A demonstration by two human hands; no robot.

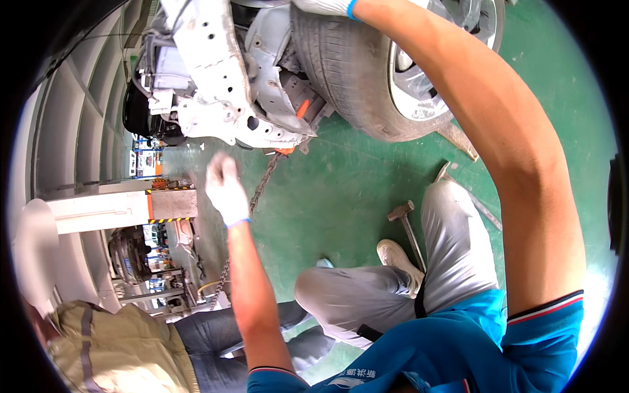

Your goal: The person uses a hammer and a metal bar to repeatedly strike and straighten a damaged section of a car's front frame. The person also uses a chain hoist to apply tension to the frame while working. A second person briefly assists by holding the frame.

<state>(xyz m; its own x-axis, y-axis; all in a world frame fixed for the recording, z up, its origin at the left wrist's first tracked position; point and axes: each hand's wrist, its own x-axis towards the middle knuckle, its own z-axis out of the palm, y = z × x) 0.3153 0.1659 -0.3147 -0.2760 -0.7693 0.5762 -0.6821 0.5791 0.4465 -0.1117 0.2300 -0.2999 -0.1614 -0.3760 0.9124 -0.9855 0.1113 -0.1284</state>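
My left hand [227, 191], in a white glove with a blue cuff, is in the air just below the bare white metal of a car's front end [219, 108]. Its fingers are a little blurred, loosely apart, with nothing visible in them. My right hand [325, 6], gloved the same way, lies at the top edge of the picture against the upper side of a wheel's tyre [347, 65]; its fingers are mostly cut off or hidden. Below the metal, an orange clamp or hook [284, 150] joins a rusty chain [265, 181].
A sledgehammer [407, 229] is on the green floor [341, 196] by my shoe [398, 259]. A wooden block [458, 140] lies under the wheel. To the left, another person in a tan vest [121, 350] stands close, near the chain. A striped post [171, 204] stands behind.
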